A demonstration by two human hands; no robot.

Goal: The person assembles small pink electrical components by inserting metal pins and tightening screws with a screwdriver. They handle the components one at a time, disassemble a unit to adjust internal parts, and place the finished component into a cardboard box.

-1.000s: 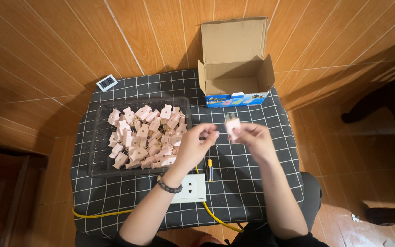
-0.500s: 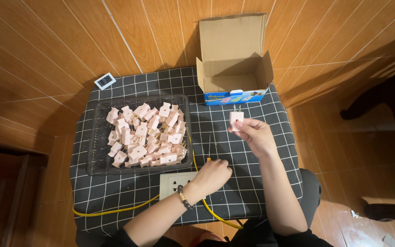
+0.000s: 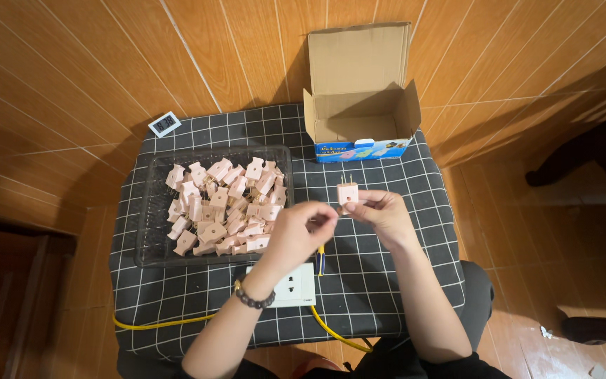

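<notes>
Holding one pink plug (image 3: 347, 193) in right hand (image 3: 381, 216) fingers, left hand (image 3: 301, 228) loosely curled, empty; tray (image 3: 150, 210) pile mostly unhandled.

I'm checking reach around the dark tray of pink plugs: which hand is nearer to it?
Left. The left hand hovers just off the tray's right edge, while the right hand is further right, pinching a single pink plug.

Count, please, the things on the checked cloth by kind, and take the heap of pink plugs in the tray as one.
Pink plug held in the right hand: 1
Heap of pink plugs: 1
Dark tray: 1
Open cardboard box: 1
White socket block: 1
Small clock: 1
Total: 6
</notes>
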